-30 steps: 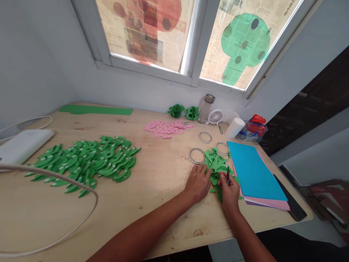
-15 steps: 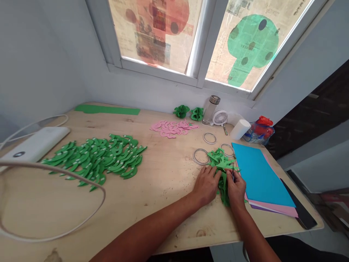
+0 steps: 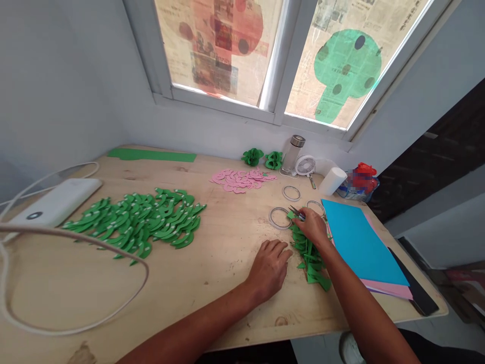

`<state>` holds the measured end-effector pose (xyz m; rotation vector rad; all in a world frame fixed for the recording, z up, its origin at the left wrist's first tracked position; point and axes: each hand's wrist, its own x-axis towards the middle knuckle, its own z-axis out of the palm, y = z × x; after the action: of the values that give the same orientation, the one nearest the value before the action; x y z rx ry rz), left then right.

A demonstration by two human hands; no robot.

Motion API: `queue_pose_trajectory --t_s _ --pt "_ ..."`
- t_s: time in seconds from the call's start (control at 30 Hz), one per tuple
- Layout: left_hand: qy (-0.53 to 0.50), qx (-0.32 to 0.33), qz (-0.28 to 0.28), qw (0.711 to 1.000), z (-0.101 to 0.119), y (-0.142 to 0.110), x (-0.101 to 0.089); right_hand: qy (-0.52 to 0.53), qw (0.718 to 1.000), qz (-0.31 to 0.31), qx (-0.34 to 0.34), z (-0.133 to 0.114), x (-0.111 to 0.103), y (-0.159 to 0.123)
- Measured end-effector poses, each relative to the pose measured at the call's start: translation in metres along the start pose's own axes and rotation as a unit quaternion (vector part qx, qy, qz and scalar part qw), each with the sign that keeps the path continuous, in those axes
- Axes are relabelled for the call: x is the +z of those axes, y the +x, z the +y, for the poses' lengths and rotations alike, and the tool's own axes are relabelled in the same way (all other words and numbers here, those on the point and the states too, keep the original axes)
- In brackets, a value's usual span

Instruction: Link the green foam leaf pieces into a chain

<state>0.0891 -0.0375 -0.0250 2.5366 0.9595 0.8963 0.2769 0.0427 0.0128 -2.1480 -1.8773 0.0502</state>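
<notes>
My right hand [image 3: 313, 226] is closed round a small pair of scissors [image 3: 294, 210], whose blades point left. It reaches over the top of a heap of green paper scraps [image 3: 308, 255] and hides part of it. A bit of green paper shows just below the blades, by a ring of tape [image 3: 279, 218]. My left hand [image 3: 270, 268] lies on the wooden table left of the scraps, fingers slightly bent and apart, holding nothing.
Green curved cutouts with white marks [image 3: 146, 222] spread at left near a white power bank [image 3: 56, 205] and cable. Pink cutouts [image 3: 242, 180] lie mid-back. Behind stand green paper ornaments [image 3: 252, 156], a bottle [image 3: 293, 154] and a fan [image 3: 305, 165]. Blue paper sheets [image 3: 364, 242] lie right.
My right hand has moved up and away from me with the scissors. My left hand has let go of the green scraps and drawn back to the left.
</notes>
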Motion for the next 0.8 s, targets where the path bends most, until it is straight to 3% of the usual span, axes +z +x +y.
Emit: queue_pose_trajectory --t_s 0.17,0.4,0.5,0.63,0.7,0.8 --pt "-0.012 -0.021 0.025 0.999 -0.006 -0.011 -0.005 -0.075 0.994 -0.043 0.060 -0.004 0.010 0.006" --pt "-0.017 -0.031 0.033 0.999 -0.010 -0.014 -0.007 -0.057 0.991 0.010 0.119 0.007 0.014 0.008" --pt "-0.019 -0.032 0.021 0.999 -0.008 -0.014 -0.008 0.046 0.990 0.094 0.098 0.012 0.007 0.002" --pt "-0.010 -0.024 -0.013 1.000 0.000 -0.007 -0.007 0.253 0.930 0.257 0.075 0.010 0.003 -0.017" --pt "0.008 -0.013 -0.033 0.999 0.005 0.000 -0.005 0.288 0.915 0.271 0.079 0.003 0.008 -0.028" --pt "0.038 0.010 -0.060 0.997 0.011 0.010 0.002 0.312 0.919 0.232 0.066 -0.011 0.021 -0.038"
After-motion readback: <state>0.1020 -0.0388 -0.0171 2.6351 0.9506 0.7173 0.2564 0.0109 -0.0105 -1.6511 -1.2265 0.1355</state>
